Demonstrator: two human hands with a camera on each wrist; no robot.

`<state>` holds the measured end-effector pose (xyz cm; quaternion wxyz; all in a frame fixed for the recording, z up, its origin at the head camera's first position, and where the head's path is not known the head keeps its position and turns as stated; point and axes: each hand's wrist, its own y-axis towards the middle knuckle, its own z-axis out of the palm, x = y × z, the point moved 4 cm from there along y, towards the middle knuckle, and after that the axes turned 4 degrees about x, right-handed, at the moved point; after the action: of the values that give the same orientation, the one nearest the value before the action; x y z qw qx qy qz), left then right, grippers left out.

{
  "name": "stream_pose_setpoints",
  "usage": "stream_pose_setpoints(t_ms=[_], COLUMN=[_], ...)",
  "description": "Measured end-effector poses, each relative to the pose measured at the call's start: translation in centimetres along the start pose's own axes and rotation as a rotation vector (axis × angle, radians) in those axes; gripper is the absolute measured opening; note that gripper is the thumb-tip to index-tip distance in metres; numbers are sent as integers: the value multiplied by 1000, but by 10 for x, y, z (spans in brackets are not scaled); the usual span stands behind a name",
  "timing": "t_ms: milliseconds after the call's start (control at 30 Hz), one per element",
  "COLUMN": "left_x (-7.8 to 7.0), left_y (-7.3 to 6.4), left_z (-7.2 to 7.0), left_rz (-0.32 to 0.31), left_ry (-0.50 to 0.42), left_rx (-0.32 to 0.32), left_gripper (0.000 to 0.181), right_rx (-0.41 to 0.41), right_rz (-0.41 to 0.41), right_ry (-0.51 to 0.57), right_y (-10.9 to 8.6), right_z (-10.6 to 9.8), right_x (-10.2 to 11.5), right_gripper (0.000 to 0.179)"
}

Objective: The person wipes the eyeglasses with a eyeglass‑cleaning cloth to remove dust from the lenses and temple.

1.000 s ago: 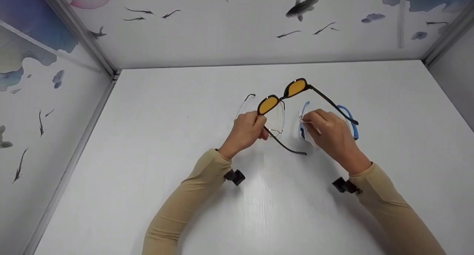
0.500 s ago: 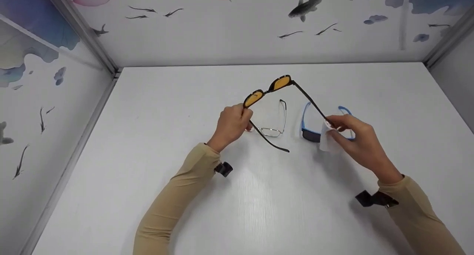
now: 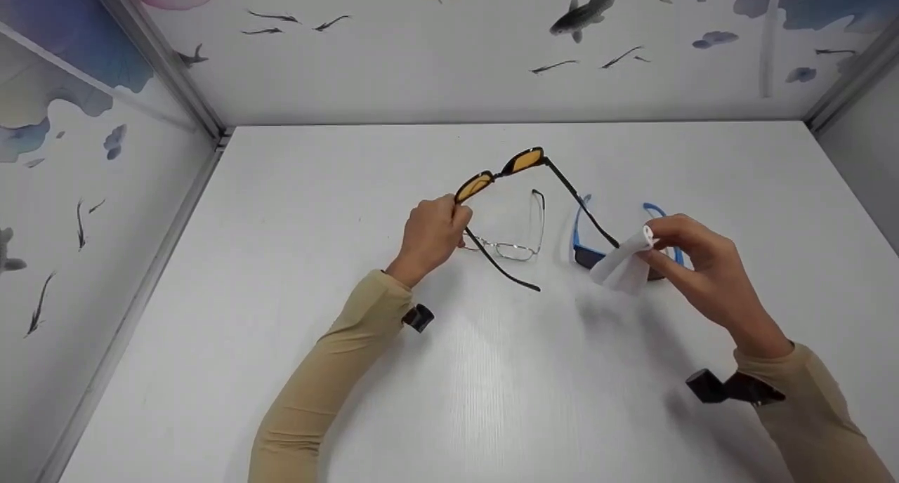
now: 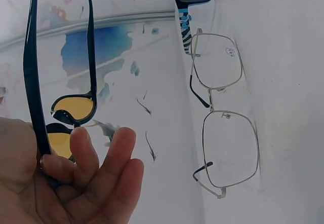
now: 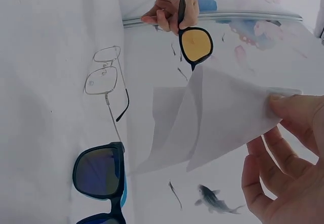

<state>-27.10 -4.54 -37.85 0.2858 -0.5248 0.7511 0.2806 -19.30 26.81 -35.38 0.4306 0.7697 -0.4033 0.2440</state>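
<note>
My left hand grips black-framed glasses with yellow lenses near one hinge, holding them above the table with both temples unfolded. In the left wrist view, thumb and index finger pinch the frame while other fingers extend loosely. My right hand pinches a thin white cloth or tissue by its upper edge; the rest hangs down. Beneath it, partly covered, lie sunglasses with dark lenses and blue temples. Thin metal-framed clear glasses lie on the table near the left hand.
The white table meets a back wall printed with fish and a left wall with painted leaves. Metal strips run along the corners. A small black camera sits on the left wrist, another on the right.
My right hand has moved right and toward me with the white cloth, away from the yellow-lensed glasses. My left hand has shifted left with those glasses, tilting their lenses.
</note>
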Motion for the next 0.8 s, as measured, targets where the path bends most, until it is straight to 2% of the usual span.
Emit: stream_pose_setpoints(t_ms=[333, 800], left_x=[-3, -17], left_y=[-5, -16], left_z=[4, 14], left_rz=[20, 64], left_ry=[-14, -14], left_rx=[20, 109], left_gripper=[24, 24], right_rx=[-15, -63], right_rz=[39, 144], right_ry=[-55, -94], right_y=[8, 28], right_z=[9, 17], right_x=[1, -13], right_gripper=[25, 19])
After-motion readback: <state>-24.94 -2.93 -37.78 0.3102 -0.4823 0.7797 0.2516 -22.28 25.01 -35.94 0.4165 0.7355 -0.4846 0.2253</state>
